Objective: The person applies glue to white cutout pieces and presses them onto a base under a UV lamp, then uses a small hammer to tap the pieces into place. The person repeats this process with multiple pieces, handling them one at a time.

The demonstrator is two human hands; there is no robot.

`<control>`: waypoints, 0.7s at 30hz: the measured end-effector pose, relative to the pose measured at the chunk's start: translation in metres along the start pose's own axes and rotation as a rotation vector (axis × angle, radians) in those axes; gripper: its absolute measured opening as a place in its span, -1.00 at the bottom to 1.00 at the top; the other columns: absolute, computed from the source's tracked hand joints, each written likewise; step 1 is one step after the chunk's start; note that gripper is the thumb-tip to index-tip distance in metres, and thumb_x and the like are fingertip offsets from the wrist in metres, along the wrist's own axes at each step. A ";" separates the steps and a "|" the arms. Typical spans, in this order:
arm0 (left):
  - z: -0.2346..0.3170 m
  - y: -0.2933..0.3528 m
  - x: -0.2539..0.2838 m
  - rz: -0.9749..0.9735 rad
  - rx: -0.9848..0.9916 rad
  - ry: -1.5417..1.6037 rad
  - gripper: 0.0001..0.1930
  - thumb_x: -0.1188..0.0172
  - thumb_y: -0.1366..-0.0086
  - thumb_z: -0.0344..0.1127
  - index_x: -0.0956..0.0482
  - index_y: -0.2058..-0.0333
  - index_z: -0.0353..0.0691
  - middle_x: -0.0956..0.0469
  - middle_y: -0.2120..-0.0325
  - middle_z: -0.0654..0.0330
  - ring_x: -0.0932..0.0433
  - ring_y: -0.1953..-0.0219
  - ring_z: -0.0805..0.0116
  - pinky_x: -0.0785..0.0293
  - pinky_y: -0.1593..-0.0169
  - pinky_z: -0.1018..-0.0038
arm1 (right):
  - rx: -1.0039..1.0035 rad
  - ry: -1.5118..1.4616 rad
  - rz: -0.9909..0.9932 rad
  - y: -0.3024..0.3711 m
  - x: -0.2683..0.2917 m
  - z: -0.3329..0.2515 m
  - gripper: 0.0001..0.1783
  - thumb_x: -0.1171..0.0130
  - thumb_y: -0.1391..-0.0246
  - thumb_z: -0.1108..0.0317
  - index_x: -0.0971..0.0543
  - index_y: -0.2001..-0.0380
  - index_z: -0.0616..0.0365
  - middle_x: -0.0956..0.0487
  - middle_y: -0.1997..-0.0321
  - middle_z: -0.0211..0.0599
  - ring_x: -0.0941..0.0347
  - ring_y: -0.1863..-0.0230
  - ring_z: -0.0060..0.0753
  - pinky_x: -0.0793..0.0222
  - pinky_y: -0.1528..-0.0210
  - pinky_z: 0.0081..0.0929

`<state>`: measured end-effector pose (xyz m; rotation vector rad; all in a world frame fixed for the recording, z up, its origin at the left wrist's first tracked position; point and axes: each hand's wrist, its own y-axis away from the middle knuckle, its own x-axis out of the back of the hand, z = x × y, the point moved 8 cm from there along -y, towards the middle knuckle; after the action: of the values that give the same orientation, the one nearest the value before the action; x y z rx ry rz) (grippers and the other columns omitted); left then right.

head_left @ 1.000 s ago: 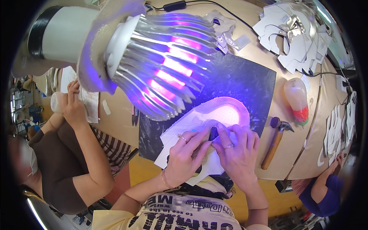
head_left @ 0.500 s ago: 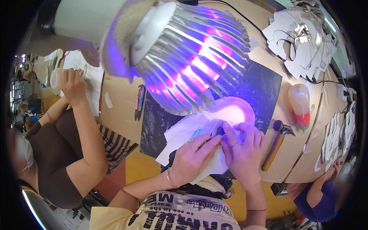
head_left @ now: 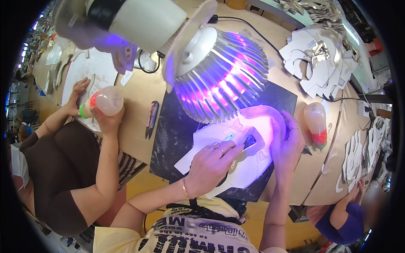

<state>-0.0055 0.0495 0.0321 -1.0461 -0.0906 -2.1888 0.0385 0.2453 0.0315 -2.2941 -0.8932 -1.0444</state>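
Since half a second ago, the right hand [head_left: 289, 145] has left the left hand's [head_left: 209, 166] side for the right edge of the white shoe upper [head_left: 255, 162], and the co-worker's squeeze bottle [head_left: 110, 101] has swung closer. At far left, that co-worker [head_left: 59, 168] grips the bottle, its red band and green cap toward the other hand. Next comes a slim pointed tool [head_left: 152, 120] like thread snips, then a black mat [head_left: 166, 147]. On the mat, below the glowing finned lamp [head_left: 221, 78], lies the upper, its perforated toe pointing away from the wearer. The left hand rests over it, thumb and forefinger nearly together by a dark patch [head_left: 249, 141]; whether they pinch anything, I cannot tell. The right hand has its thumb on the toe's rim, the forefinger spread apart from it. Farther right are a stack of white cut pieces [head_left: 291, 50], a second squeeze bottle [head_left: 314, 120] lying beside the right hand, more white pieces [head_left: 352, 158] and a purple sleeve [head_left: 350, 223].
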 end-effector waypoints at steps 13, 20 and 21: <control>0.025 -0.003 -0.013 -0.027 -0.139 -0.172 -0.53 -0.20 -0.10 -0.34 -0.58 -0.05 -0.20 -0.54 0.04 0.25 -0.54 0.18 0.37 -0.51 0.14 0.41 | 0.431 0.253 -0.198 0.051 -0.007 -0.026 -0.40 -0.25 0.07 0.45 -0.61 -0.13 -0.17 -0.51 0.07 -0.27 -0.42 -0.01 -0.18 -0.21 -0.06 -0.18; 0.037 -0.006 -0.019 -0.055 -0.194 -0.205 -0.52 -0.18 -0.12 -0.33 -0.56 -0.07 -0.23 -0.50 -0.09 0.21 -0.50 0.15 0.37 -0.44 0.14 0.45 | 0.389 0.217 -0.205 0.050 -0.008 -0.023 -0.37 -0.22 0.07 0.44 -0.59 -0.17 -0.14 -0.50 0.04 -0.25 -0.41 -0.03 -0.18 -0.18 -0.09 -0.17; 0.038 -0.007 -0.020 -0.061 -0.195 -0.212 -0.52 -0.19 -0.12 -0.33 -0.56 -0.07 -0.23 -0.50 -0.10 0.21 -0.49 0.14 0.37 -0.43 0.14 0.46 | 0.383 0.222 -0.207 0.050 -0.008 -0.022 -0.37 -0.22 0.07 0.43 -0.59 -0.17 -0.14 -0.50 0.04 -0.24 -0.41 -0.03 -0.18 -0.17 -0.10 -0.17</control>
<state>0.0235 0.0790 0.0451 -1.4002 -0.0046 -2.1666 0.0594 0.1939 0.0314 -1.7639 -1.1425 -1.0794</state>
